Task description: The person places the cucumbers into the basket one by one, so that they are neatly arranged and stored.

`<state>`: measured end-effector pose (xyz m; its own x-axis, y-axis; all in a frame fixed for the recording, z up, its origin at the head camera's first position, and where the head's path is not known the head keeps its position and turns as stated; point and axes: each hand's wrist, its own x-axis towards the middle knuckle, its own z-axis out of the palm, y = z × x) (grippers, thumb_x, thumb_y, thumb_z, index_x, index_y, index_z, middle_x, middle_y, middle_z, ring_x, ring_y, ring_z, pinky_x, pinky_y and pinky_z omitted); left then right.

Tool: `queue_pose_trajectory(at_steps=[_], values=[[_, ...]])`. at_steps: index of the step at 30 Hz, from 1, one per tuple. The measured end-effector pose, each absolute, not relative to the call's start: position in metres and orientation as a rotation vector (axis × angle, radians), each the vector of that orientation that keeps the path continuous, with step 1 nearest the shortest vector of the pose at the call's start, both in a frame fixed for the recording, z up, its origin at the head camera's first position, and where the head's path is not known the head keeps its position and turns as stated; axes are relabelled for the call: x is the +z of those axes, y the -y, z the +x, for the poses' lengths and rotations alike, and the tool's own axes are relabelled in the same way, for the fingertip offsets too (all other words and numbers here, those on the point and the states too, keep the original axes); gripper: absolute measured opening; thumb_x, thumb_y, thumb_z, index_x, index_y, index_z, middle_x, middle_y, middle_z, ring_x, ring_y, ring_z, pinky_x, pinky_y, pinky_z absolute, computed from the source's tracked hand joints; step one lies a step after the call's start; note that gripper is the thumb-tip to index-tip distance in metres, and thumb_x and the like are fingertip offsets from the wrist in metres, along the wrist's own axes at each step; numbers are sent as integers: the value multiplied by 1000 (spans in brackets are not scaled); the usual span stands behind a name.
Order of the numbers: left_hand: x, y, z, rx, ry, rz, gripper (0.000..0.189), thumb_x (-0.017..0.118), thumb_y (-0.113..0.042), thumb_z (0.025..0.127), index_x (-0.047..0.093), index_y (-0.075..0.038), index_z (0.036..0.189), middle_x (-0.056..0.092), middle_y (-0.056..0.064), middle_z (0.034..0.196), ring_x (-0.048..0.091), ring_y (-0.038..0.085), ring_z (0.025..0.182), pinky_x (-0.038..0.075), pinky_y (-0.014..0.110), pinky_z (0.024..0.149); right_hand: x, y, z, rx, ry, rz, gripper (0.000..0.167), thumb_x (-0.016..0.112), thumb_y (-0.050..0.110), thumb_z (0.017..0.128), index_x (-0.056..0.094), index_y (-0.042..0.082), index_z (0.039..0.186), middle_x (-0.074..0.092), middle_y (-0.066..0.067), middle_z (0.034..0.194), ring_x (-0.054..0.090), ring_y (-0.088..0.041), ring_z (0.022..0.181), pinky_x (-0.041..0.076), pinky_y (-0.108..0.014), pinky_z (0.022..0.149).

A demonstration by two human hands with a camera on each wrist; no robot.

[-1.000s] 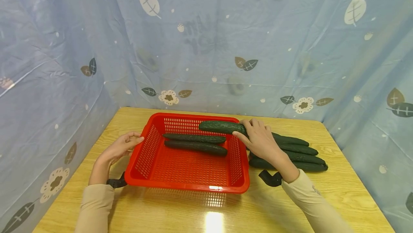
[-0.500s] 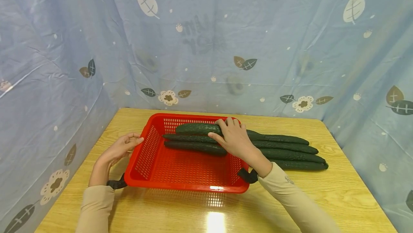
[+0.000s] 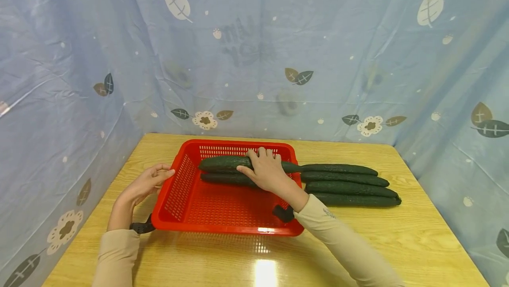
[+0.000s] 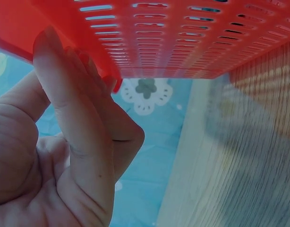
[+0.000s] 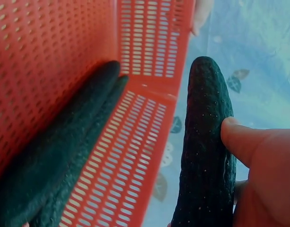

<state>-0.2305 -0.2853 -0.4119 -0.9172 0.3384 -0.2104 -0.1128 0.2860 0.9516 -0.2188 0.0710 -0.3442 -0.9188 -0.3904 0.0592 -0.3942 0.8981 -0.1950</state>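
My right hand (image 3: 267, 170) grips a dark green cucumber (image 3: 222, 163), holding it lengthwise above the back part of a red plastic basket (image 3: 226, 230). In the right wrist view, the thumb (image 5: 244, 137) presses on the side of this bumpy cucumber (image 5: 206, 142). Two more cucumbers lie side by side in the basket; the nearer one (image 5: 55, 146) and the thinner one (image 5: 83, 156) both show there. At the basket's left end, my left hand (image 3: 147, 183) pinches the rim, its fingers (image 4: 74, 104) bent around the edge in the left wrist view.
Several cucumbers (image 3: 350, 187) lie in a row on the wooden table (image 3: 413, 234), just right of the basket. A blue patterned curtain (image 3: 254, 57) hangs behind the table and along both sides. Black wrist straps (image 3: 284, 213) show at both wrists.
My right hand has carried the cucumber leftward from the basket's right rim to over its back middle and lowered it a little. The left hand stays on the left rim.
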Motion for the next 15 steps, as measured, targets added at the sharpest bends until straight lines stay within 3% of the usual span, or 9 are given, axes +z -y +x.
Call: queue_pose_trajectory(at_steps=[5,9,15], values=[[-411,285,-230,1670,-2182,204,46,46,-30,98,32,3,127,65,1,94,66,18,82,54,40,69,-353,-61,-225,346,3089,597,56,41,58,91,47,15,126,46,-13,102,41,-29,88,34,-44,76],[-411,285,-231,1677,-2173,198,45,46,-30,98,32,3,126,66,0,92,66,18,80,54,40,69,-362,-54,-229,363,3137,574,56,42,58,90,47,15,125,46,-14,104,41,-29,87,33,-43,74],[-410,286,-230,1666,-2184,203,45,46,-29,98,32,4,126,66,0,95,66,18,83,54,39,70,-372,-42,-237,345,3219,555,60,39,59,91,42,16,133,44,-17,120,41,-33,103,34,-45,81]])
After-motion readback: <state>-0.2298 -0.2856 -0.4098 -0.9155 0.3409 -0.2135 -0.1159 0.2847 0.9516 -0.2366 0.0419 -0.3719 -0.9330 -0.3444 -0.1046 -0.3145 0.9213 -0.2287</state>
